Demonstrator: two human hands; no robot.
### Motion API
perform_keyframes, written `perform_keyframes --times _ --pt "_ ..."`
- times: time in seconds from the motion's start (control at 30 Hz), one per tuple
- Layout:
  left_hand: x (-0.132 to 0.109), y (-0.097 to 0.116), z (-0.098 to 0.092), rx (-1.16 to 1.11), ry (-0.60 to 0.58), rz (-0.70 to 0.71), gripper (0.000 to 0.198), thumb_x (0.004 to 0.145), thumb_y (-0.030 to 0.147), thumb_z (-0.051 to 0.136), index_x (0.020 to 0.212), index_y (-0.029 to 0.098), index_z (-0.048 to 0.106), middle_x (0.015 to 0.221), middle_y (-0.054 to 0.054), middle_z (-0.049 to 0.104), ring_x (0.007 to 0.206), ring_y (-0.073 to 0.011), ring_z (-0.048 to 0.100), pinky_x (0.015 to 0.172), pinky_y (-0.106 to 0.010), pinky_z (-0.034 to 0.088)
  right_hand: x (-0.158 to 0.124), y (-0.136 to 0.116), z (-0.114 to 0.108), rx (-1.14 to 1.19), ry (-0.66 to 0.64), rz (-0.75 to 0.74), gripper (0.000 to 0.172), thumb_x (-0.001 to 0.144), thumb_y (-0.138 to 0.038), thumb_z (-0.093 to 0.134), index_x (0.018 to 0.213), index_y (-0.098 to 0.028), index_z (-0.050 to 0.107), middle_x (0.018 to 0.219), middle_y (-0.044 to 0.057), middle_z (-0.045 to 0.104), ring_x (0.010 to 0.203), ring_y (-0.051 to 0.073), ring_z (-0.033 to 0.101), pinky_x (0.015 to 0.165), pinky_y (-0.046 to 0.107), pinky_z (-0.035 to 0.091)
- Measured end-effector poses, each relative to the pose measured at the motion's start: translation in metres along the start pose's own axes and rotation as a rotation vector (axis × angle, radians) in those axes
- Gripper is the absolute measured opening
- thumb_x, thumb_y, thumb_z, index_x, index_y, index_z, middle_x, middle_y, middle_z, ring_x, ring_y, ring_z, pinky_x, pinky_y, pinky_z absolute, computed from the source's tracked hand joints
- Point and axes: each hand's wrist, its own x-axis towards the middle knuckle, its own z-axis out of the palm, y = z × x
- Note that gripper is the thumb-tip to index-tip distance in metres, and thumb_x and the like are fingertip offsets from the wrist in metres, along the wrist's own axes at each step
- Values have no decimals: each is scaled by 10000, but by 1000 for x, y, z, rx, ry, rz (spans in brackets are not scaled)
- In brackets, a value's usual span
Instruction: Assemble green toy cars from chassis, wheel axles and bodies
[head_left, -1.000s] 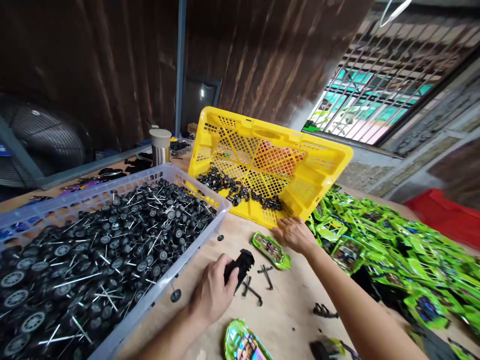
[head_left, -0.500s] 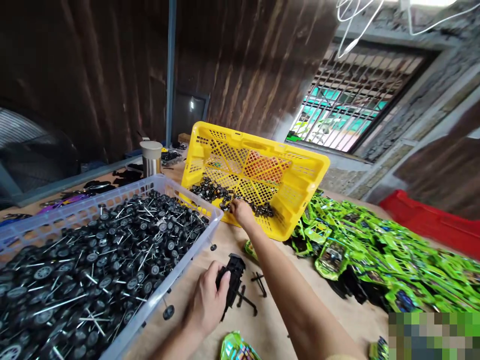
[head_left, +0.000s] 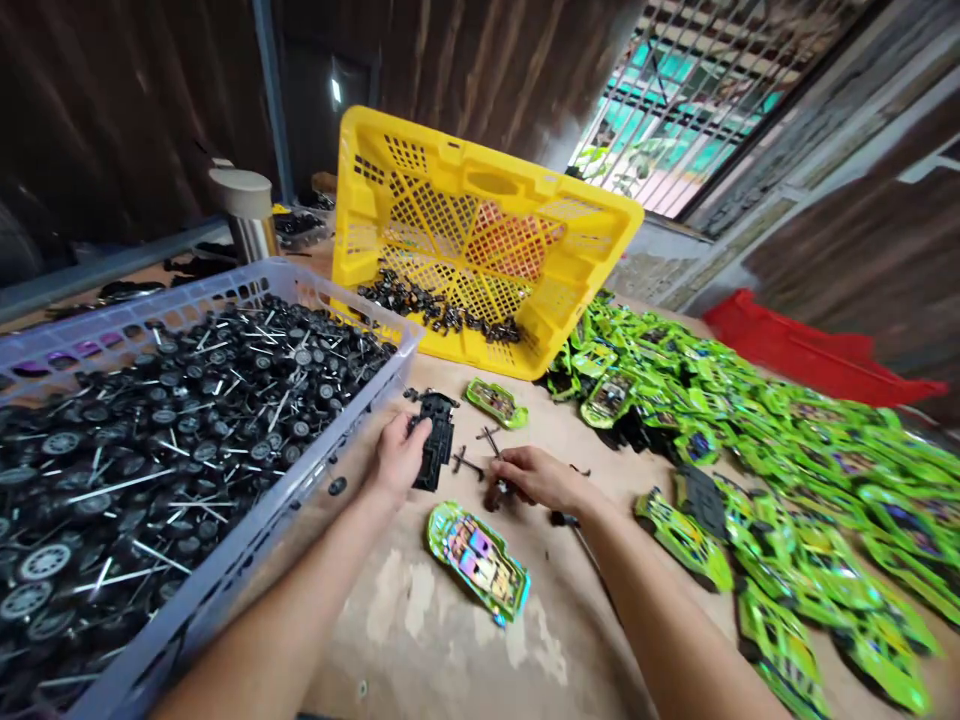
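My left hand (head_left: 397, 458) grips a black toy car chassis (head_left: 436, 450) by its left side, thumb on top. My right hand (head_left: 541, 478) is low over the table just right of it, with its fingers pinched on a small dark part (head_left: 498, 494) too blurred to name. Between the hands lie thin black T-shaped pieces (head_left: 469, 465). A shiny green toy car shell (head_left: 480, 560) rests hollow side up in front of my hands. Another green shell (head_left: 496, 402) lies beyond them.
At left stands a translucent basket (head_left: 360, 425) full of wheels on metal axles (head_left: 277, 360). A tilted yellow crate (head_left: 491, 182) holds small black parts (head_left: 420, 300). Many green car shells (head_left: 720, 400) are heaped at right, before a red bin (head_left: 810, 350). A steel cup (head_left: 251, 235) stands behind the basket.
My right hand has come out of the yellow crate, back toward the chassis, with a small dark part. My left hand still holds the chassis. The view has tilted downward.
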Motion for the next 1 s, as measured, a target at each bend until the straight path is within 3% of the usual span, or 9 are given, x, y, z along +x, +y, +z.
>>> perform_keyframes --times 0.03,0.13,0.2,0.27,0.47,0.57,0.73,0.87,1.0 --pt "-2 2 1 -21 -6 -25 340 668 469 706 745 162 579 638 30 595 613 -132 568 568 -222 431 -13 5 6 -50 21 50 382 922 -487 471 743 -192 635 567 -4 591 475 127 532 490 235 429" --pt "-7 6 2 -105 -30 -93 405 606 506 747 745 149 613 652 15 628 635 -142 598 583 -227 438 -42 13 11 -151 283 158 332 971 -410 400 942 -178 636 842 78 672 684 172 632 672 283 477" --pt "-11 8 2 -171 -56 -161 415 563 476 789 753 136 647 690 -12 674 673 -158 632 607 -233 457 -56 14 14 -199 447 140 325 977 -393 395 1080 -172 610 1057 123 635 809 189 643 781 313 470" --pt "-17 11 2 -190 -96 -221 397 550 408 812 795 123 683 726 -34 710 685 -166 654 618 -237 477 -65 13 24 -218 515 51 315 960 -394 450 1134 -183 608 1142 119 584 810 173 645 805 308 472" --pt "-34 22 -1 -184 -322 -297 302 595 205 787 867 96 715 758 -76 740 604 -156 662 570 -246 518 -49 18 64 -235 494 -95 305 899 -296 579 1191 -222 626 1015 67 572 811 173 634 800 302 487" --pt "-34 25 -5 -229 -315 -295 239 626 161 761 851 104 706 759 -71 744 599 -150 665 561 -242 540 -42 23 61 -258 517 -109 207 886 -198 550 1047 -196 680 946 72 574 857 198 608 822 327 473" --pt "-29 25 -6 -276 -260 -290 151 688 131 697 833 92 716 767 -83 751 626 -161 684 558 -239 554 -51 30 46 -251 524 -164 143 864 -190 567 972 -186 660 1121 133 578 1067 263 546 947 422 416" --pt "-30 26 -4 -263 -287 -308 148 731 150 680 854 78 722 824 -114 758 660 -184 702 582 -268 573 -52 34 44 -191 479 -173 144 848 -193 586 990 -186 601 966 70 640 846 185 601 793 330 478" --pt "-31 26 -4 -251 -355 -293 221 716 156 721 929 94 720 888 -105 760 655 -169 700 599 -258 576 -51 30 36 -148 499 -169 306 786 -212 647 1069 -172 539 850 27 628 706 153 588 641 269 476"
